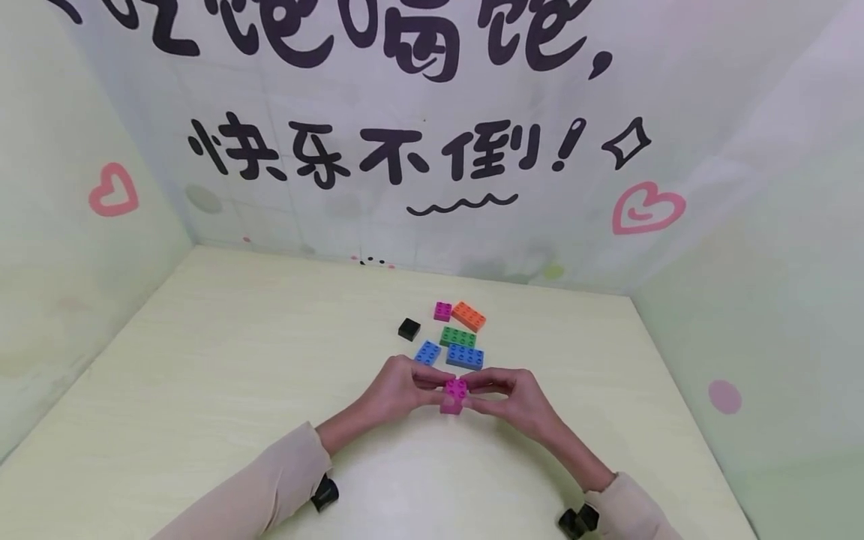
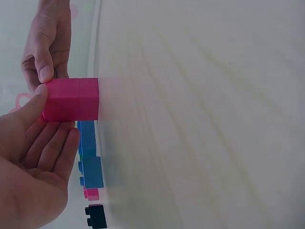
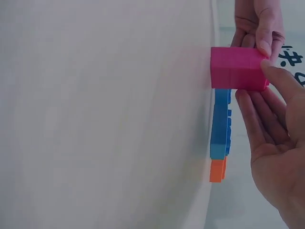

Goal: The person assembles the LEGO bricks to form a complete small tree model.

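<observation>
Two magenta toy building bricks [image 1: 452, 406] stand stacked upright on the table, studs on top. A thin seam between the bricks shows in the left wrist view. From the left side, my left hand [image 1: 397, 391] pinches the upper part of this stack [image 2: 71, 100] between thumb and fingers. My right hand [image 1: 518, 399] grips the same stack [image 3: 238, 69] from the opposite side, its thumb at the near upper edge. Both sets of fingertips lie close to the studded top and hide part of the sides.
Just behind the hands lie a small blue brick [image 1: 427, 352] and a longer blue brick [image 1: 465, 357]. Beyond them are a green brick [image 1: 458, 337], an orange brick [image 1: 469, 316], a small magenta brick [image 1: 442, 310] and a black brick [image 1: 409, 328]. Printed walls [image 1: 418, 232] enclose the table.
</observation>
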The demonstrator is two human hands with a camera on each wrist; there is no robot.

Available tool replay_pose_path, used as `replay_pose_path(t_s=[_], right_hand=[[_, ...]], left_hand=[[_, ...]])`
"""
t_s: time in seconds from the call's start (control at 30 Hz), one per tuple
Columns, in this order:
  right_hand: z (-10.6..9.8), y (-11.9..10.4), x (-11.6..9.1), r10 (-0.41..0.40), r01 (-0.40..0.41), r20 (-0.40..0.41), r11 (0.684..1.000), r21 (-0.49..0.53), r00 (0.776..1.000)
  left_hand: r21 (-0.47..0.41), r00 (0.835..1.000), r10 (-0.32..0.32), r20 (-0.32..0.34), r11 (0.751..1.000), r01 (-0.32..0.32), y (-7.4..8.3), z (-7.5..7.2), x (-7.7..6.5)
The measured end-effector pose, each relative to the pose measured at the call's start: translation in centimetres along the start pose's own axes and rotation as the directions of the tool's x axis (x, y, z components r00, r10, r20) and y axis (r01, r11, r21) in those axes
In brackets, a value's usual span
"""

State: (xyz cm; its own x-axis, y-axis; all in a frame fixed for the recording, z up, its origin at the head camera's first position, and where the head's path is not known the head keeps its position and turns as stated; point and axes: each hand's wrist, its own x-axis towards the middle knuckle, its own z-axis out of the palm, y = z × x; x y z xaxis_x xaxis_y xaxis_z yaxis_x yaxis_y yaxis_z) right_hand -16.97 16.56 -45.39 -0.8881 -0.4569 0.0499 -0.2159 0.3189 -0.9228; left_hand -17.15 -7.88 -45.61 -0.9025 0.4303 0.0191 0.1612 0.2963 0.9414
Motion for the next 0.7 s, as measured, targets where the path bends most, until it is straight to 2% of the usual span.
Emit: replay_pose_path(t_s=[0.23,0.3,0.37,0.43,0.53,0.6,0.7], right_hand=[[0.3,0.2,-0.1,-0.024,0.024,-0.005,1.0,-0.015,1.0],[0.4,0.3,-0.1,-0.023,0.023,-0.005,1.0,-0.019,1.0],[0.5,0.4,-0.2,-0.022,0.021,-0.014,0.999,-0.026,1.0],[0.4,0.5,-0.3,-0.023,0.022,-0.025,0.999,-0.03,0.999],[0.4,0.4,-0.4,-0.031,0.03,-0.045,0.999,-0.036,0.998],[0.5,-0.4,-0.5,-0.028,0.026,-0.048,0.999,-0.034,0.998],[0.7,-1.8,-0.7,-0.023,0.022,-0.037,1.0,-0.02,0.999]], left_hand=[[-0.069,0.999,-0.034,0.014,0.997,0.035,0.0,0.1,-0.2],[-0.112,0.999,-0.042,-0.02,0.993,0.04,-0.1,-0.1,-0.3],[-0.123,0.994,-0.04,-0.103,0.992,0.027,-0.3,-0.3,-0.2],[-0.085,0.976,-0.021,-0.219,0.996,0.002,-0.6,-0.4,0.2],[0.048,0.929,0.002,-0.37,0.999,0.017,-1.1,-0.1,1.0],[0.117,0.907,-0.002,-0.422,0.992,0.057,-1.5,0.1,1.4],[0.168,0.888,-0.025,-0.459,0.979,0.114,-1.9,0.5,1.6]])
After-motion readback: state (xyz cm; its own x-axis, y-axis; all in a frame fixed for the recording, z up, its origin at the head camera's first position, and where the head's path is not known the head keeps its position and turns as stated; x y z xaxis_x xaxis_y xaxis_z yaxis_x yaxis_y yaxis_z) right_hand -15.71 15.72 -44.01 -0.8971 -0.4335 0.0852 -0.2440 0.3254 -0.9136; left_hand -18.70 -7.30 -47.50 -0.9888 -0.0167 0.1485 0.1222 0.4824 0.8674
